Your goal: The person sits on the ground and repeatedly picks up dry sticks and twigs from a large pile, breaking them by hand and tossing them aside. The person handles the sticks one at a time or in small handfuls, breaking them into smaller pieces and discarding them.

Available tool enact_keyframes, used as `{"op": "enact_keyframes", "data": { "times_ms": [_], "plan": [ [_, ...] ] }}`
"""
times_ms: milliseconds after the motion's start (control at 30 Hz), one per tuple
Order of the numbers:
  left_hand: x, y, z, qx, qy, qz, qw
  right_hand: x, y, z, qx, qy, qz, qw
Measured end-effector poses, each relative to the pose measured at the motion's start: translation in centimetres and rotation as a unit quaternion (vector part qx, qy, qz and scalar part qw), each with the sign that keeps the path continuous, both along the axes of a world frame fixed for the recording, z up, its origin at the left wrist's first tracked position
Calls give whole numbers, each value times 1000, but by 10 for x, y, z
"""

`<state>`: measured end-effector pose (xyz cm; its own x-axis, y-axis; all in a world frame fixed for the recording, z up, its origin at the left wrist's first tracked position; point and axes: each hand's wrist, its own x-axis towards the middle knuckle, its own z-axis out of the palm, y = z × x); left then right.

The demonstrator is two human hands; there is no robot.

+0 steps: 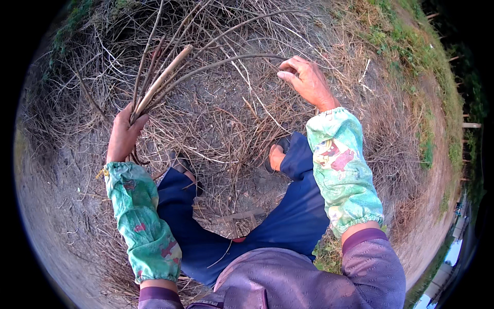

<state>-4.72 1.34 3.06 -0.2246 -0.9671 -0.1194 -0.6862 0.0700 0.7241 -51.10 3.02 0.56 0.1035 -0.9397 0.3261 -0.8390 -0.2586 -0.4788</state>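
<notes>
Nearest you, your trousers (pixel 298 206) spread over your feet (pixel 276 157), with loose twigs (pixel 234 170) strewn between and around them; these could snag a shoe or roll underfoot if you step without looking. Beyond your left foot, your left hand (pixel 125 135) closes round the lower ends of the sticks (pixel 163 80), which fan upward and away. Your right hand (pixel 307 85), fingers curled, is at the far end of a thin bowed stem (pixel 247 55) running from that bunch; the view does not show whether you pinch it. Bent like that, the stem could snap or whip back if let go suddenly, and a loose left grip could let thinner sticks slip. Farther out, the tangled brush (pixel 103 51) crowds the sticks' tips and could catch them. Barer soil (pixel 67 206) lies to your left, offering more room; grass (pixel 437 77) edges the far right.
</notes>
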Motion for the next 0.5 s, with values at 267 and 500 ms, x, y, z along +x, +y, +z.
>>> {"op": "enact_keyframes", "data": {
  "times_ms": [267,500],
  "plan": [
    [-2,1,14,-93,39,9,995,26,-4,9,-158,-29,-59,985],
    [9,3,20,34,141,1,989,49,-10,43,-331,58,-47,941]
  ]
}}
